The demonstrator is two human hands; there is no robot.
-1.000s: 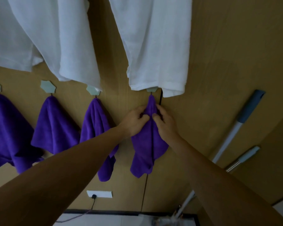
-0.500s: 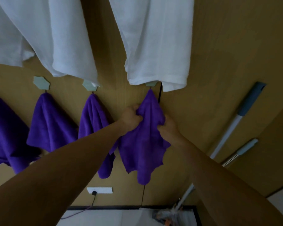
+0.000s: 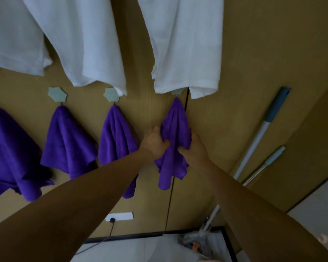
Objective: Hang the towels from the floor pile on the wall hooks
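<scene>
Four purple towels are seen in a row on the lower wall hooks, and the rightmost towel [image 3: 175, 125] is the one being handled. It hangs by its top from the rightmost hook [image 3: 176, 92], whose plate is partly covered by the hem of a white towel [image 3: 186, 44] above.

The grip of the left hand [image 3: 155, 142] is closed on the towel's left edge, with the thumb in front and the fingers hidden behind the cloth. The grip of the right hand [image 3: 192, 150] is closed on the right edge at about the same height.

The step is judged to be the settling of a towel already hooked. It would be done well if the cloth were drawn downward evenly and lightly, so that the top is not dragged off the hook. The folds could then be spread to match the neighbour [image 3: 114, 137] to the left. Both grips should be loosened together, and the cloth watched for slipping before the hands are taken away. The white hem should not be caught.

No floor pile is in view, so how many towels remain cannot be told. Two long handles [image 3: 259, 133] lean against the wall to the right, well apart from the towel.
</scene>
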